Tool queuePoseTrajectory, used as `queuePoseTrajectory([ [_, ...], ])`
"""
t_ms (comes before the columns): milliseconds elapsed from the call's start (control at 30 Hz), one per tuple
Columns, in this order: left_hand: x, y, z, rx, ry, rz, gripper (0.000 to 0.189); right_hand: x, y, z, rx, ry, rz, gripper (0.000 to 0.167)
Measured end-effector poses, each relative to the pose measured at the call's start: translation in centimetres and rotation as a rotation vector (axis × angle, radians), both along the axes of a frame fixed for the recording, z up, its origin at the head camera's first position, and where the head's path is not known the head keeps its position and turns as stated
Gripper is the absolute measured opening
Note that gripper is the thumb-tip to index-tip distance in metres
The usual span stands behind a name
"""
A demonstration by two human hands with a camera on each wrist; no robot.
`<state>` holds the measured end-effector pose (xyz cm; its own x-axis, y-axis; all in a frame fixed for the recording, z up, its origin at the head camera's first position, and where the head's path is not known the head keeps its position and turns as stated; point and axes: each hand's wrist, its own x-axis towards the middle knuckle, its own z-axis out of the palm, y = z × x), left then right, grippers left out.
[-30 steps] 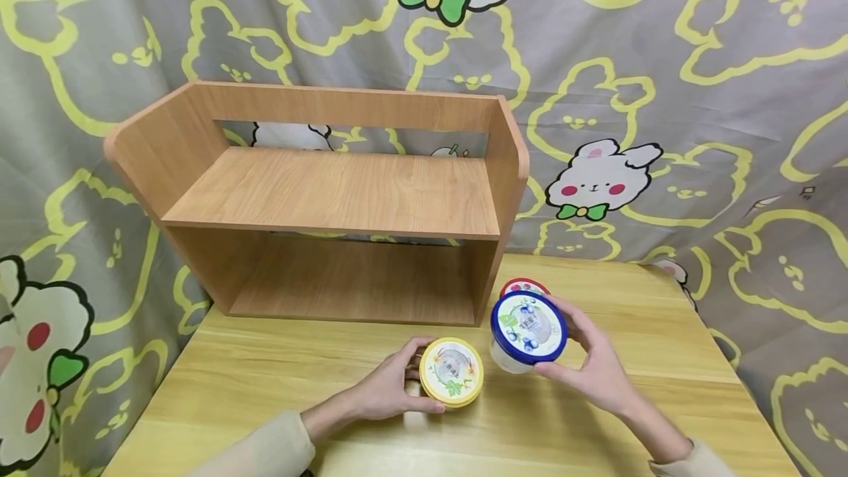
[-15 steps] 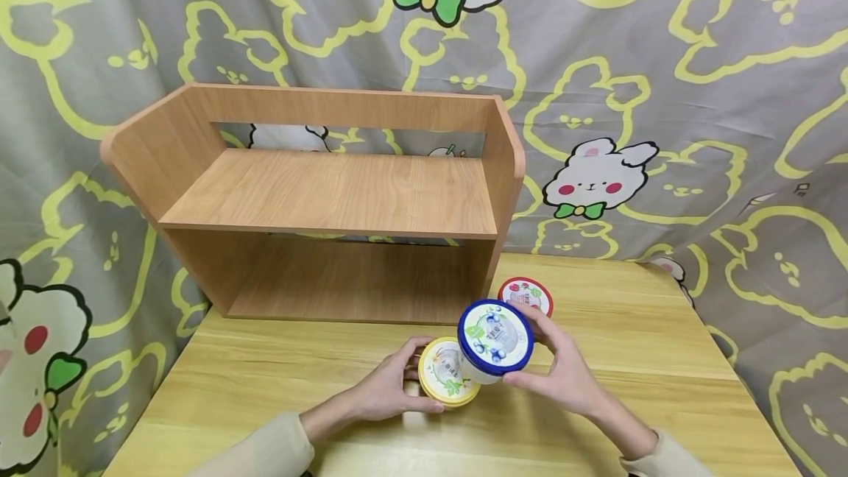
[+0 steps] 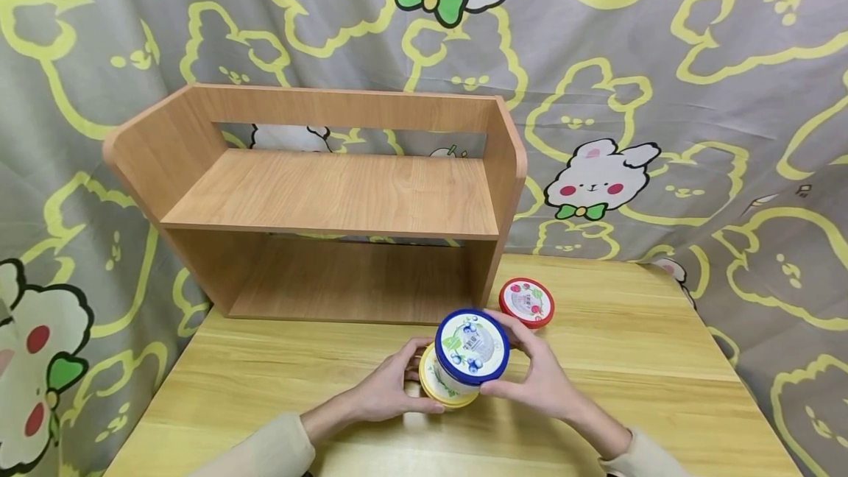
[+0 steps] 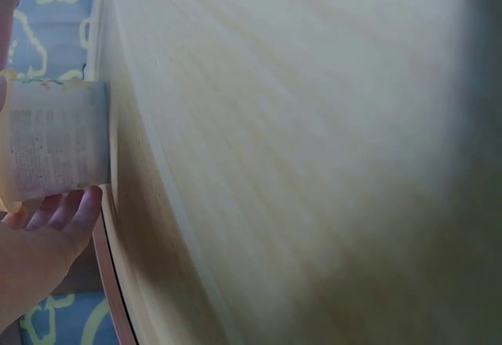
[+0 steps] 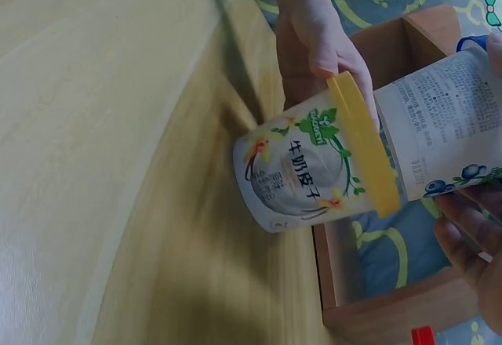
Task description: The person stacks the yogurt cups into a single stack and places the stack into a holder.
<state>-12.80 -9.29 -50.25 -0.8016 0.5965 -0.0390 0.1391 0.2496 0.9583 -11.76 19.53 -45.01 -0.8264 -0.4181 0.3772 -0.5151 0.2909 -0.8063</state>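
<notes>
One left hand (image 3: 389,391) gripping yellow-lidded vanilla tub (image 5: 302,161), right hand (image 3: 538,375) holding blueberry tub (image 3: 472,347) above, red-lidded tub (image 3: 526,301) toward back edge of worktop (image 3: 656,359)

Curtained-off nook, home or studio unclear: cartoon-print curtains (image 3: 596,28) hanging round wood-grain table (image 3: 636,359) on three sides, open shelf unit (image 3: 331,193) standing there.

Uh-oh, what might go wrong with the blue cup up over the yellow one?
The blue-lidded cup might slide off if the right hand lets go before it sits flat. The yellow-lidded cup underneath might shift if the left hand loosens. And the red-lidded cup is close enough that the right hand may bump it.
</notes>
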Motion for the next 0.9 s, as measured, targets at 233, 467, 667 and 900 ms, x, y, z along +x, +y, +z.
queuePoseTrajectory([
  [233,0.0,-0.1,0.0,0.002,-0.003,-0.002,0.088,-0.1,-0.9,-0.4,0.016,0.014,0.007,0.097],
  [467,0.1,0.0,0.1,0.020,-0.026,-0.010,0.086,-0.3,-1.3,-0.7,0.052,0.014,-0.015,0.096],
  [667,0.0,-0.1,0.1,0.015,-0.021,-0.006,0.086,-0.5,-1.4,-1.0,0.079,0.023,-0.031,0.095],
  [900,0.0,-0.1,0.1,0.012,-0.022,-0.003,0.087,-0.4,-1.5,-0.8,0.079,0.007,-0.029,0.096],
])
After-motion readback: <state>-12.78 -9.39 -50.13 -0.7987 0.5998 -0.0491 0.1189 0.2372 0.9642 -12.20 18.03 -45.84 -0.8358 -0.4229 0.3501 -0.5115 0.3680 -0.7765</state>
